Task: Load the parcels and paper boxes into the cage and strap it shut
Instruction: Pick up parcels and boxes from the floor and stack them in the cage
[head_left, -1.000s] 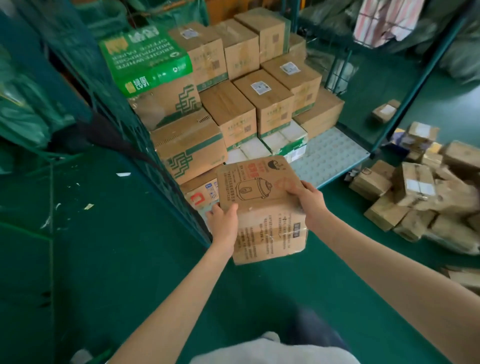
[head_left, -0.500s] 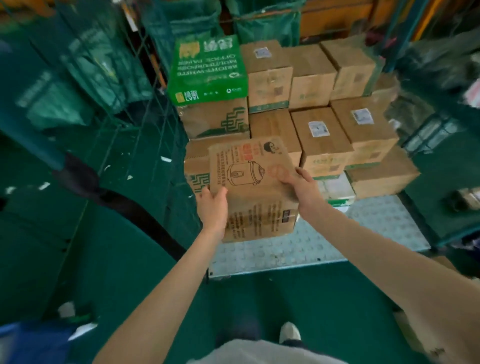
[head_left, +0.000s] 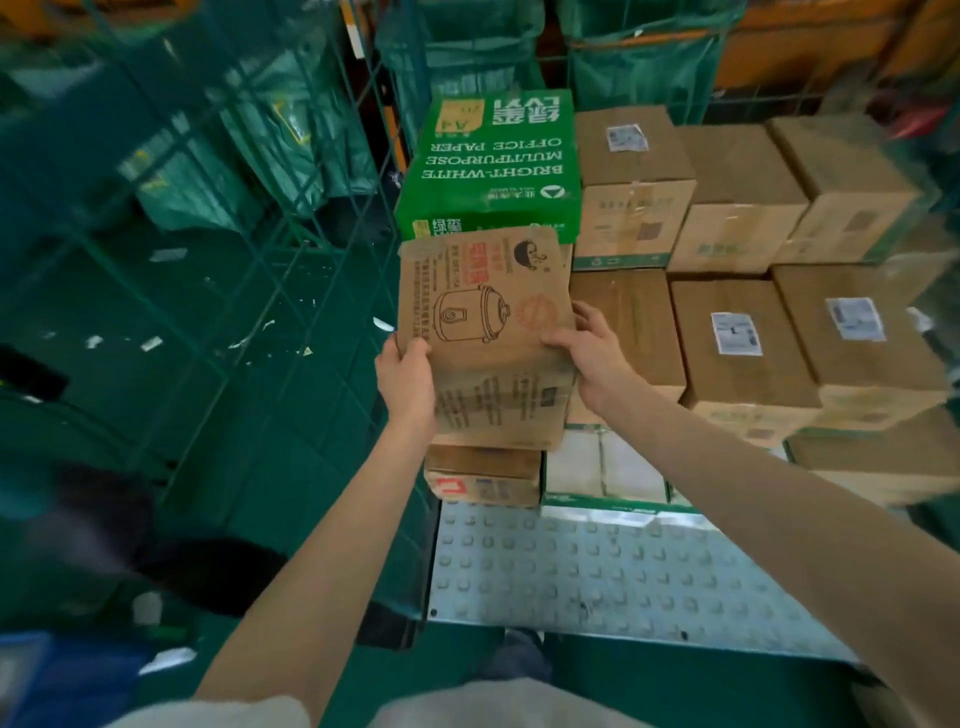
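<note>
- Your left hand (head_left: 408, 379) and right hand (head_left: 592, 353) grip the box (head_left: 483, 332) by its sides, above the stacked boxes (head_left: 743, 338) at 12 o'clock.
- The studded cage floor (head_left: 597, 571) lies at 5 o'clock.
- The mesh wall (head_left: 234, 234) and littered green floor (head_left: 156, 364) are at 9 o'clock.

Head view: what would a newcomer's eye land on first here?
The cooker box, held mid-frame between the left hand and right hand, stands out first. Behind it the green paper box tops the stack at the left of the cage, with brown cartons stacked to its right.
</note>
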